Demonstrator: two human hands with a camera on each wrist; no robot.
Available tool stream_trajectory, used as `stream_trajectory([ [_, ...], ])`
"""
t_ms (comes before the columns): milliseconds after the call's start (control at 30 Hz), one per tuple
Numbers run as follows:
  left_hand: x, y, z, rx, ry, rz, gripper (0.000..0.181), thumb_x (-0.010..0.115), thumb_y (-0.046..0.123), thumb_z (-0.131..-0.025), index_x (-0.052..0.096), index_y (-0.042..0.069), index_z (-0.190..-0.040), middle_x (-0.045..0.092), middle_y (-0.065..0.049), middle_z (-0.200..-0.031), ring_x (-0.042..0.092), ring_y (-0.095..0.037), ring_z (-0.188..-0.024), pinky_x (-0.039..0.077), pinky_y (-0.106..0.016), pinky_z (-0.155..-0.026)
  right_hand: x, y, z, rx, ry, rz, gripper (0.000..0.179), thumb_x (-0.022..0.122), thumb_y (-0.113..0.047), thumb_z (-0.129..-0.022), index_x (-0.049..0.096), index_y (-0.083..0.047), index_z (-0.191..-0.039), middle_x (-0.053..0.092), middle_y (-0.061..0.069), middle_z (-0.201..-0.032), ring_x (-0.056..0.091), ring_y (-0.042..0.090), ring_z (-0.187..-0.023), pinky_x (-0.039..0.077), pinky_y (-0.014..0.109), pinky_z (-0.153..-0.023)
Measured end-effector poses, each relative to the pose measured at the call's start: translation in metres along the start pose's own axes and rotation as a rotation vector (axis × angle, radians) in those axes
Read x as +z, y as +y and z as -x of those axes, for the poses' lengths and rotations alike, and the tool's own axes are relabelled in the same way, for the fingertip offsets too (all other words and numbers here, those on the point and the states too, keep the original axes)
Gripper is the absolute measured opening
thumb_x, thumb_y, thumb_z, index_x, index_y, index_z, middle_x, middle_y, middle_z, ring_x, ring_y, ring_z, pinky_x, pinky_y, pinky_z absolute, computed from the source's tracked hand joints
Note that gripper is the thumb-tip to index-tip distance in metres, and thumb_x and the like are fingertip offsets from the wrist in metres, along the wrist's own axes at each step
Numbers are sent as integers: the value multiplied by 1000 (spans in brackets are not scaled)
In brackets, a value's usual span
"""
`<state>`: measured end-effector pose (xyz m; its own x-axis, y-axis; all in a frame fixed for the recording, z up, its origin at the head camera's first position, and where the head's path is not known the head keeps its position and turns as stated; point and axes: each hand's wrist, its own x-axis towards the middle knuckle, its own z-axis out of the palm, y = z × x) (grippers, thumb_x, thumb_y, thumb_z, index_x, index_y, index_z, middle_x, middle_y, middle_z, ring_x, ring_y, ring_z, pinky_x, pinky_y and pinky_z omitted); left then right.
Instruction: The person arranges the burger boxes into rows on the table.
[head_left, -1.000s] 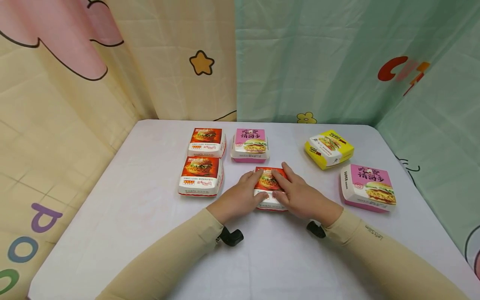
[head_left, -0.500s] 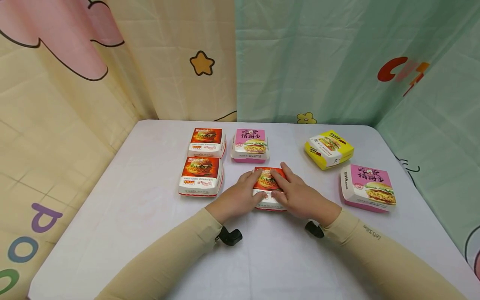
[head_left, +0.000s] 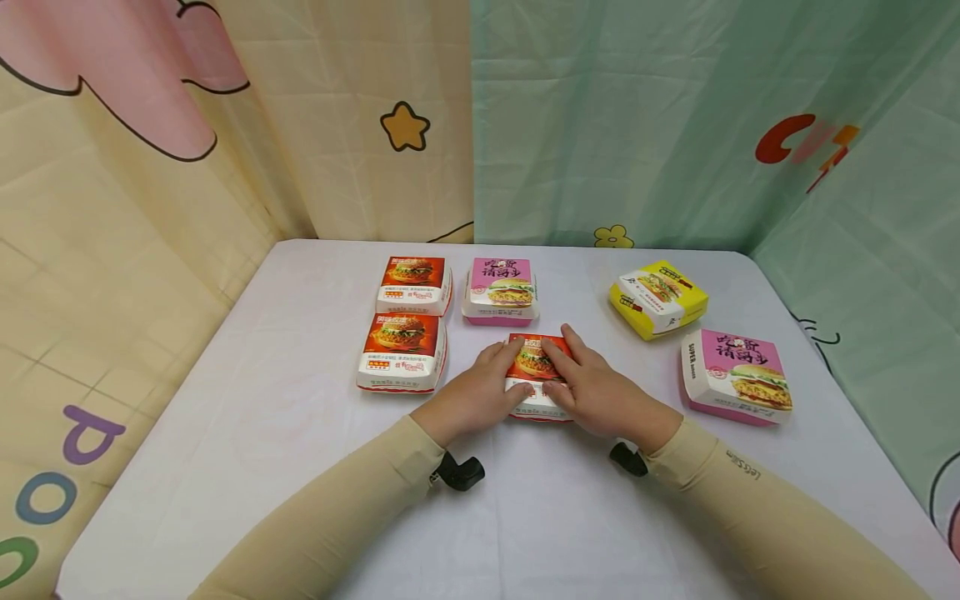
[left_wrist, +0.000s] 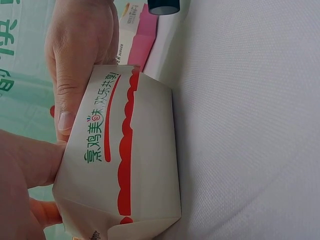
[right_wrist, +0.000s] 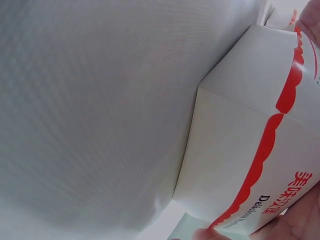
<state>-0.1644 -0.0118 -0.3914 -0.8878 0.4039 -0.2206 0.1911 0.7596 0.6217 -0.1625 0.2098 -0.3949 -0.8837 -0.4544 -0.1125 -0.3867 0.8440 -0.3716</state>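
Note:
Both hands are on a red-and-white burger box [head_left: 538, 360] near the middle of the table. From the left, the left hand [head_left: 480, 396] holds it, thumb at the front of the lid and other fingers toward its left side. The right hand [head_left: 603, 392] holds the opposite side, with one finger across the printed top and the thumb near the front. In the left wrist view the burger box [left_wrist: 115, 145] sits flat on the white cloth with its lid down. Its right side shows in the right wrist view, where the right hand's fingertips [right_wrist: 205, 234] reach the far edge.
Two more red burger boxes [head_left: 402, 350] stand one behind the other at left. A pink box [head_left: 500, 287] is beside the rear one. At right lie a tilted yellow box [head_left: 657, 297] and another pink box [head_left: 737, 375]. Curtains [head_left: 600, 125] enclose the white table [head_left: 247, 400].
The burger box and both hands have shifted very slightly left since the first frame. Over the last half second they look still, and the other boxes have not moved.

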Motion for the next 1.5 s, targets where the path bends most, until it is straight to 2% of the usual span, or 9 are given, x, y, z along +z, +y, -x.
stream_trajectory([
  [667,1,-1,0,14,4,-2,78,60,44,-105,21,22,-170,26,-14,-172,47,-32,-146,41,-54,-121,3,1,-2,13,-14,-2,73,50,-44,-108,23,-16,-169,5,22,-177,24,49,-158,35,64,-122],
  [1500,1,-1,-1,-9,-1,11,78,60,46,-105,21,25,-170,25,-13,-173,49,-32,-144,41,-56,-121,2,-1,-1,19,-20,-4,73,50,-44,-108,22,-16,-169,4,21,-177,23,49,-158,34,64,-122],
])
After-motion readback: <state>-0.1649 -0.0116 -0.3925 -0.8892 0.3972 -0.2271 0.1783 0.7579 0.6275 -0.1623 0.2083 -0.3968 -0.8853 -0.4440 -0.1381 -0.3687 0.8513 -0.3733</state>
